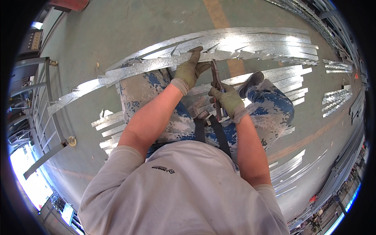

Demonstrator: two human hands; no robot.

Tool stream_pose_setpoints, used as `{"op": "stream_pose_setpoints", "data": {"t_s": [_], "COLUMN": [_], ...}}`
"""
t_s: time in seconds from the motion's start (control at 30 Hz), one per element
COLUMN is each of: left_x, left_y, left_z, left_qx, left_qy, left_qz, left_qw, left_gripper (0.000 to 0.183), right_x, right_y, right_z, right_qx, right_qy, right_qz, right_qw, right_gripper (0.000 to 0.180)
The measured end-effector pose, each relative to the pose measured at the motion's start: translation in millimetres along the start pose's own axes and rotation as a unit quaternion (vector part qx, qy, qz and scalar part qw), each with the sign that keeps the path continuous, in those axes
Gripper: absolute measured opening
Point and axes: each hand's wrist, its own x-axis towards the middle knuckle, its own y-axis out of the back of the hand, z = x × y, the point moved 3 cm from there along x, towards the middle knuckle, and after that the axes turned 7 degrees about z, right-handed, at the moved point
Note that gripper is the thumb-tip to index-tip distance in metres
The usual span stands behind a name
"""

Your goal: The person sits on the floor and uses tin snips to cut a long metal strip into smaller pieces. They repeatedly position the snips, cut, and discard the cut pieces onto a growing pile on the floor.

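Observation:
My left hand, in a worn green work glove, lies at the near edge of a long galvanized sheet-metal strip, its fingers reaching over the metal. The strip has cut, bent tabs and rests partly over my left knee. In my gloved right hand is a pair of snips or pliers, gripped by the handles, with its head pointing up towards the strip. The head is right of my left fingertips. Whether the jaws touch metal cannot be told. More metal strips lie beyond my hands.
Metal strips lie under and beside my legs on the green floor. At the left stands a metal frame cart on casters. Further strips and long metal profiles lie at the right.

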Motion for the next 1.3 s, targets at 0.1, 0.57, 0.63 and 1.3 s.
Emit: {"op": "stream_pose_setpoints", "data": {"t_s": [0.1, 0.57, 0.63, 1.3], "left_x": [0, -2, 2, -18], "left_y": [-1, 0, 5, 5], "left_z": [0, 0, -5, 11], "left_qx": [0.007, 0.008, -0.005, 0.296], "left_qy": [0.006, -0.016, -0.019, 0.038], "left_qz": [0.013, 0.031, 0.030, 0.096], "left_qw": [1.000, 0.999, 0.999, 0.950], "left_gripper": [0.042, 0.037, 0.037, 0.064], "right_x": [0, -9, -7, -5], "right_y": [-2, -6, -11, -33], "right_z": [2, -1, 0, 1], "right_qx": [0.025, 0.258, 0.205, 0.087], "right_qy": [-0.010, -0.102, -0.099, -0.070], "right_qz": [0.004, -0.084, -0.058, 0.054], "right_qw": [1.000, 0.957, 0.972, 0.992], "right_gripper": [0.036, 0.059, 0.059, 0.048]}}
